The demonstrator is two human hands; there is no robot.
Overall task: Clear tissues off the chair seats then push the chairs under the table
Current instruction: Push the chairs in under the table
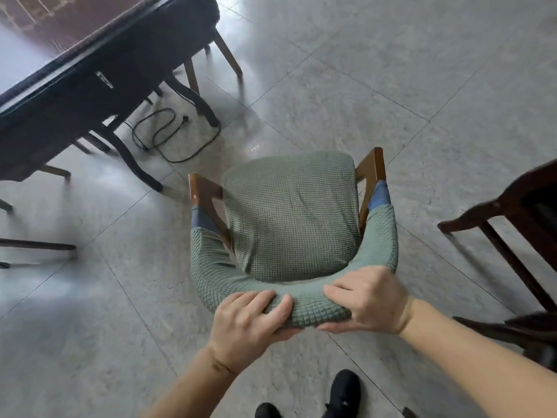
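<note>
Both hands are wrapped over the top of the curved backrest, side by side with a small gap between them. Left hand (250,321) has its fingers curled over the front of the padding with the thumb tucked under the rear edge, and right hand (366,300) does the same thing mirrored, so it's a proper two-handed clamp on the green waffle-knit covered armchair with brown wooden arms (289,218).

The seat cushion looks bare, no tissue on it that I can see, so my guess is this one is at the push-it-in stage. The chair sits out on the grey tiled floor (391,70), well apart from the dark table with a patterned cloth top (69,55), which is up and to the left. Another chair already looks tucked in at the table's far corner.

Handling-wise: the stretchy cover is soft and bunches under the fingers, so it could slide on the frame a bit. I'd squeeze through to the wood underneath. The frame looks solid, probably moderately heavy, and the glossy tile should let the legs slide fine. Watch the black power cable looped on the floor (168,134) beside the table leg, since a chair leg could snag it.
</note>
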